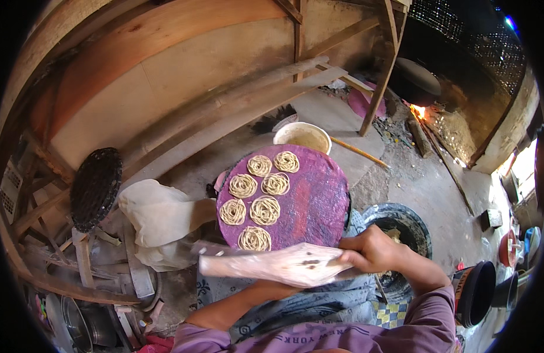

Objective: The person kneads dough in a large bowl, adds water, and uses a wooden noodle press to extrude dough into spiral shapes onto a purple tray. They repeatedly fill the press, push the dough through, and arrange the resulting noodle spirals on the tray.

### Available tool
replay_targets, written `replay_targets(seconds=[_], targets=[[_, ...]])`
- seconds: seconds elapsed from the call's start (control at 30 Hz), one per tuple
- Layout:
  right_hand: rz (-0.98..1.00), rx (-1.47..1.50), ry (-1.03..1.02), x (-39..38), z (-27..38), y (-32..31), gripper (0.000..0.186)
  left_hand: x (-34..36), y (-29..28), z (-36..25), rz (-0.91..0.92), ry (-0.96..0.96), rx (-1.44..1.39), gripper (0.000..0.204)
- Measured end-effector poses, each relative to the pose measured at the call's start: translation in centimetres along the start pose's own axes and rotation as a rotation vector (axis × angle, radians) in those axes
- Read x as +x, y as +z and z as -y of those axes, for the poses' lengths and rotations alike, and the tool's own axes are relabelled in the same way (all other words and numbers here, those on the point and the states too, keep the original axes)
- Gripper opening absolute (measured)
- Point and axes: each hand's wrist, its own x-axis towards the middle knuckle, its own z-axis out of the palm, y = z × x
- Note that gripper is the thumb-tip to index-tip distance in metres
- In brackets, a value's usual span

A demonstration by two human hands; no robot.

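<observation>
On my lap, over a grey-blue patterned cloth point(337, 300), lies a round purple tray point(313, 200). Several pale noodle nests point(265, 210) sit on its left half. Across the tray's near edge stretches a long pale wooden tool point(301, 265), wide in the middle and blurred at its left end. My right hand point(369, 250) is closed round the right end of this tool. Only the wrist and part of my left hand point(278, 287) show beneath the tool; its fingers are hidden behind the wood.
Beyond the tray stands a cream bowl point(303, 136) beside a stick point(360, 152). A dark basin point(422, 220) is at my right, a whitish sack point(160, 212) at my left. A fire point(419, 110) burns under a black pot point(416, 80) at the far right.
</observation>
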Motion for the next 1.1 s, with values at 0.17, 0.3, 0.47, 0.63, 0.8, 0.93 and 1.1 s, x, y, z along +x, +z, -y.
replay_targets(seconds=[0.17, 0.3, 0.47, 0.63, 0.8, 0.93, 1.1], targets=[[-0.127, 0.416, 0.172, -2.9, -3.0, 2.3, 0.061, 1.2, 4.6, 0.4, 0.346, -0.496, -0.435, 0.03], [-0.494, 0.165, -0.363, -5.7, -0.2, -0.9, 0.062, 4.8, 6.4, 1.8, 0.803, -1.304, -1.044, 0.018], [-0.467, -0.062, -0.136, -9.0, 3.1, -4.0, 0.042, 10.5, 10.6, 1.3, 1.08, -0.996, -0.328, 0.017], [-1.006, 0.341, 0.383, -12.8, -1.9, -4.6, 0.02, 11.1, 12.5, 1.6, 0.819, -0.282, 0.647, 0.017], [-1.631, 0.753, 0.362, -22.7, -8.0, -3.9, 0.014, 10.5, 10.4, 4.7, 0.493, 0.039, 0.659, 0.018], [-2.059, 0.945, 0.124, -27.6, -12.5, 0.4, 0.013, 9.9, 10.6, 6.8, 0.318, -0.597, -0.023, 0.015], [-2.393, 1.686, -0.154, -24.2, -17.9, 8.1, 0.029, 8.2, 17.2, 10.0, 0.047, -0.458, -0.405, 0.046]])
